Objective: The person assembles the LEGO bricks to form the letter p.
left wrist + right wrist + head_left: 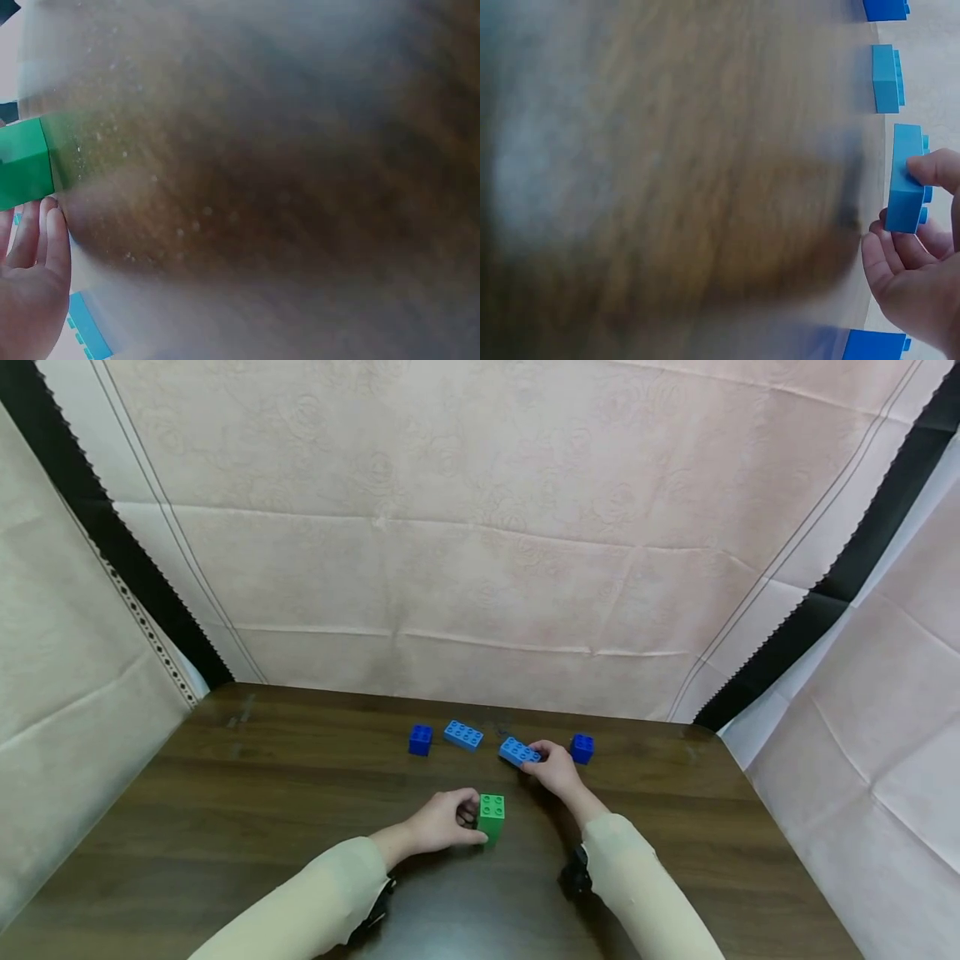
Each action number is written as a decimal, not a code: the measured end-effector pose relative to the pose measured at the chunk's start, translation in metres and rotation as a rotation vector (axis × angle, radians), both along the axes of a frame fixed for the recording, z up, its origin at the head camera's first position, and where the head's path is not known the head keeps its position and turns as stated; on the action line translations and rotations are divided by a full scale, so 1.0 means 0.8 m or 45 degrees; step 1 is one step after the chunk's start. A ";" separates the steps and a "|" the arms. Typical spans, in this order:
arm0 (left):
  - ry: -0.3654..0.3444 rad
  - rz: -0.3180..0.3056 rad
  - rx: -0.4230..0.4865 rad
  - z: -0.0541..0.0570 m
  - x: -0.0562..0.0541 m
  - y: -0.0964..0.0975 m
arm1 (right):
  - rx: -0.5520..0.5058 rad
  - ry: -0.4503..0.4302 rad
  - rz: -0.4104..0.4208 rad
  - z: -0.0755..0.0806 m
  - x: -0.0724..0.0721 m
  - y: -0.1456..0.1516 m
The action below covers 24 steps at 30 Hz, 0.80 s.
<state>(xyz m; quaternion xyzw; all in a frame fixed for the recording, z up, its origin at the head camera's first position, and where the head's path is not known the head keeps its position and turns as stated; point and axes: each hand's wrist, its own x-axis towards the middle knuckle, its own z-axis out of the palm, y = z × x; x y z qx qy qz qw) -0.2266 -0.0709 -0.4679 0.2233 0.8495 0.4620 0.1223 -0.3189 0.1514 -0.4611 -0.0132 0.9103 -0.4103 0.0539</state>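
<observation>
My left hand (442, 823) grips the tall green toy brick (491, 814) from its left side, thumb at the near face. In the left wrist view, the green brick (24, 165) sits at the left edge, with the hand's fingers (56, 236) against it. Farther out, my right hand (555, 768) pinches a light blue toy brick (519, 751) by its right end. The right wrist view shows the thumb on one side of that blue brick (906, 180), its studs facing right, and the other fingers around its lower end.
A second light blue brick (463, 735) lies to the left of the held one. Dark blue bricks stand at each end of the row, one at left (421, 740) and one at right (582, 748). Pale cloth (465, 568) hangs behind the brown table (262, 793).
</observation>
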 end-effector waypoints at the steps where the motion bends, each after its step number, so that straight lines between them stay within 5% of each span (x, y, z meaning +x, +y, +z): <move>1: -0.001 -0.002 0.000 -0.001 0.000 0.000 | -0.002 0.002 0.000 0.000 0.001 0.001; 14: 0.033 0.016 0.058 0.000 0.004 -0.002 | -0.076 -0.013 0.010 0.004 0.013 0.021; 24: 0.044 0.056 0.171 0.014 0.006 0.002 | -0.113 0.009 0.079 0.011 0.023 0.022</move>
